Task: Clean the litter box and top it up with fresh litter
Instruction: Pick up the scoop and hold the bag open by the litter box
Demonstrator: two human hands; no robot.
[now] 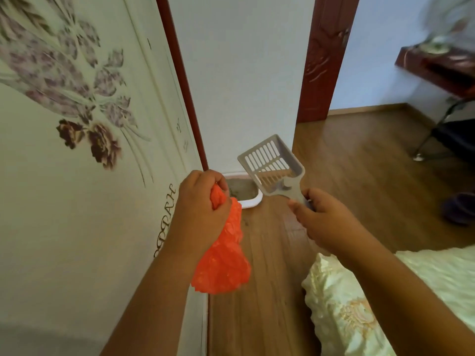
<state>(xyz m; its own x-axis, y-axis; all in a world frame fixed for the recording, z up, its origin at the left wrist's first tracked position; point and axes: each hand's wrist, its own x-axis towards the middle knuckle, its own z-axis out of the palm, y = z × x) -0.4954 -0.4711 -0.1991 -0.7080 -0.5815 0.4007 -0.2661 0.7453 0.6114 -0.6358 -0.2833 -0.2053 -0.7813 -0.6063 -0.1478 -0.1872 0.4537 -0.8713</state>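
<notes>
Both hands are full: the left hand (203,201) grips an orange bag (223,255), the right hand (321,217) a slotted scoop (272,168). The litter box (250,202) sits on the floor just beyond the left hand, against the wall. The scoop's long axis points up and away, its head above the box's near right corner.

Litter box (250,201) mostly hidden — left hand (199,201) and orange plastic bag (223,255) cover its near side. Scoop (273,165) handle buried in right hand (321,217). Chair (447,124) and purple slipper (460,208) cut by right edge — blurred. Bedding (359,304) runs off frame.
</notes>
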